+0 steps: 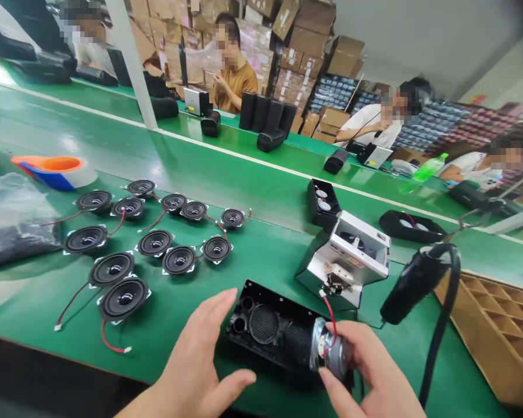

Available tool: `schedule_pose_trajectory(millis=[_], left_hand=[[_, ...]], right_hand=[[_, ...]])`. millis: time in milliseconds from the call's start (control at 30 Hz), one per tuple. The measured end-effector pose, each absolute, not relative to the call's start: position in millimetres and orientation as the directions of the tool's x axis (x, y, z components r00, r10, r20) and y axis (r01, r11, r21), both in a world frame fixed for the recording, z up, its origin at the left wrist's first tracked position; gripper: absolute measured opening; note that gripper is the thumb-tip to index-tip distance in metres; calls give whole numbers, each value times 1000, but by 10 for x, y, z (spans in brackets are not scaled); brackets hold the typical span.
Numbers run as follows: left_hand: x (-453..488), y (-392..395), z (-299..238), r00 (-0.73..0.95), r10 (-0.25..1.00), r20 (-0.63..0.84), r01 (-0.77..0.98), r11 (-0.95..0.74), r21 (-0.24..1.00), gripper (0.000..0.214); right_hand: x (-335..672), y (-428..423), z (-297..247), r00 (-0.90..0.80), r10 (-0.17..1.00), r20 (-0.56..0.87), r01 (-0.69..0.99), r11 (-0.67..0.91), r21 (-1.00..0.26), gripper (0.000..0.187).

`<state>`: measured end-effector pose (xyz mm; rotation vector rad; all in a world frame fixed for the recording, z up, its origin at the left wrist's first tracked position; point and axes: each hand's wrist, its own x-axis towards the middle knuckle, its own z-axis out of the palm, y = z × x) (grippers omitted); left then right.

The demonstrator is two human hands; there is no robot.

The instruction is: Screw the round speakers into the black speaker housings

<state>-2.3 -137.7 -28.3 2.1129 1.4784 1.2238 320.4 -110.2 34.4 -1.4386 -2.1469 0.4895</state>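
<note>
My right hand [366,368] grips a small round speaker driver [326,348] by its magnet, with a red wire and white plug rising from it. The driver is tilted over the right end of an open black speaker housing [264,325]. Two round grilles show inside that housing, the right one partly covered by the driver. Beside the housing's left end is my left hand [204,354], thumb and fingers apart, holding nothing. Several loose speaker drivers [124,298] with red wires lie face up on the green bench to the left.
A silver-white tape dispenser [346,255] stands behind the housing. An electric screwdriver [418,284] hangs at the right, near a cardboard divider tray [501,331]. Other black housings [322,201] sit farther back. At left are a plastic bag [17,220] and tape rolls [54,170]. Several people work across the bench.
</note>
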Motion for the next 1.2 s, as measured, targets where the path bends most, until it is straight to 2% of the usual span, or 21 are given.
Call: schedule_pose_trajectory(millis=[33,100,167,233,300,367,800,1000,1100,1133,1200], left_hand=[[-33,-1342,-314,166,881,444,684,-427,592,88],[-26,-1298,-371,231,894,385,730,-421,539,79],[-6,-1283,-402,241,900,364,731,-415,543,67],[5,-1281,-404,228,902,367,715,-411,566,58],[3,-1281,-387,222,904,366,711,-407,573,54],[-5,-1279,-365,223,902,370,714,-409,569,54],[-28,-1251,-330,231,881,413,725,-439,531,49],[13,-1248,-318,235,889,393,718,-431,547,50],[-7,-1310,-296,233,875,424,689,-457,563,67],[-54,-1337,-282,243,844,478,670,-502,546,72],[-224,-1391,-229,246,749,615,674,-588,447,76]], right_hand=[[3203,-1037,354,-351,920,174,749,387,-538,37],[3151,-952,348,-378,919,113,773,380,-508,36],[3080,-901,331,-381,924,41,816,357,-455,38],[3022,-856,325,-365,926,-91,873,307,-380,43],[2985,-808,339,-333,912,-241,914,250,-319,48],[2961,-765,361,-307,893,-329,933,216,-286,51],[2876,-782,412,-317,867,-386,944,250,-213,50],[2855,-766,383,-330,876,-352,941,279,-191,49],[3026,-840,231,-399,881,-253,910,347,-229,44],[3096,-876,160,-458,884,-97,871,424,-249,41],[3193,-932,14,-431,868,246,842,485,-235,34]])
